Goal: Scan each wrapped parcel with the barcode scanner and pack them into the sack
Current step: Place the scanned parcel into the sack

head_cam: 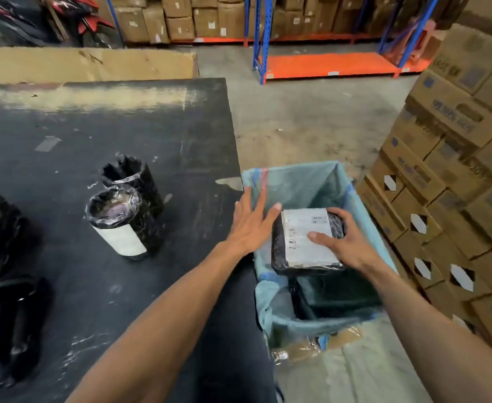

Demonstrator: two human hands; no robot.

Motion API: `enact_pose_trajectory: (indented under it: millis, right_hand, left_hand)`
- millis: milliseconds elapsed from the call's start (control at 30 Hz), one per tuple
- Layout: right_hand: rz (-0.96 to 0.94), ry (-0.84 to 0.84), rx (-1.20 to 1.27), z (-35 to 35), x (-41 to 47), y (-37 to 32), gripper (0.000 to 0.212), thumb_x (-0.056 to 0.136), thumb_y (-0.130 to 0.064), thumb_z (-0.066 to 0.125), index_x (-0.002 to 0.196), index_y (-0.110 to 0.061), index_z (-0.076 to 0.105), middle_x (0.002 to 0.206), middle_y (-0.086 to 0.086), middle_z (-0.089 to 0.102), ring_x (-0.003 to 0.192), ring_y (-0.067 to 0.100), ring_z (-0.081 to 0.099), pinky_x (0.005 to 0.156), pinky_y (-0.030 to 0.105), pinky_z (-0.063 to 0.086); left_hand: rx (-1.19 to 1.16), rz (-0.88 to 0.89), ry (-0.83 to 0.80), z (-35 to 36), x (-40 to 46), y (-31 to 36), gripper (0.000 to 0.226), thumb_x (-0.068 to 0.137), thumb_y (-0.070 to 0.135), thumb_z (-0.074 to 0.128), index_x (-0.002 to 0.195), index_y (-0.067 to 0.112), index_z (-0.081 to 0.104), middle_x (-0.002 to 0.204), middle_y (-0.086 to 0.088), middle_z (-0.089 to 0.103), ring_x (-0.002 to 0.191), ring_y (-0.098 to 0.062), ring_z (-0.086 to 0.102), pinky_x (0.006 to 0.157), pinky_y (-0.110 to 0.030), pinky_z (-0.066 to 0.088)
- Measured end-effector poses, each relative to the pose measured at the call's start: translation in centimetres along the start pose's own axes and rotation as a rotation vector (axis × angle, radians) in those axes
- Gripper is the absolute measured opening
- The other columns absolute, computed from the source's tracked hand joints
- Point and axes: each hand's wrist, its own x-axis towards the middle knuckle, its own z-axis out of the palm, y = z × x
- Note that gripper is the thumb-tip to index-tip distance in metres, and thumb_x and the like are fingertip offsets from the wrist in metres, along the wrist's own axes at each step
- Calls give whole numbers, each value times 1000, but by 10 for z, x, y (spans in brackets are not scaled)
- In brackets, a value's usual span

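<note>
Right hand: the right hand (345,242) grips the flat black parcel (306,242), thumb on its white label, fingers curled over the far edge, holding it above the sack's mouth at centre right.
Left hand: the left hand (252,219), fingers straight and spread, presses the sack (297,181) rim, likely to keep it wide.
Waiting parcels: two upright rolls (125,205) stand on the table (93,126), left of centre.
Scanner: possibly the dark shape at lower left; too blurred to say.
</note>
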Motion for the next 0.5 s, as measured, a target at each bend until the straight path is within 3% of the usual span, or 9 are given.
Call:
enact_pose_trajectory:
  millis: [133,233,333,500]
  right_hand:
    - [209,-261,-133,5,20,59,75,80,-13,92,140,-21,48,120,-4,65,93,2,64,65,10,53]
    - [320,-464,-288,20,39,87,79,77,-25,95,139,-26,45,132,1,65,106,13,64,88,23,54]
    - [416,-596,-386,44,51,99,85,79,-41,91,144,-33,36,139,-2,50,124,22,53,101,34,43]
    - [478,-435,-115,84,46,129,86,82,-28,91,143,-24,31,140,6,58,123,23,60,110,44,50]
  left_hand:
    - [209,27,81,22,7,-11,79,104,60,27,163,17,-4,166,-8,-28,155,-21,-16,123,-35,-11]
    - [261,23,131,26,12,-15,83,105,54,34,161,5,-1,165,-14,-28,155,-24,-17,126,-36,-10]
    - [349,8,122,30,16,-20,83,104,50,34,160,1,-3,166,-18,-22,154,-29,-20,127,-45,-6]
    - [416,-4,98,32,20,-25,87,97,52,26,160,0,-5,167,-21,-16,156,-32,-14,126,-48,-6]
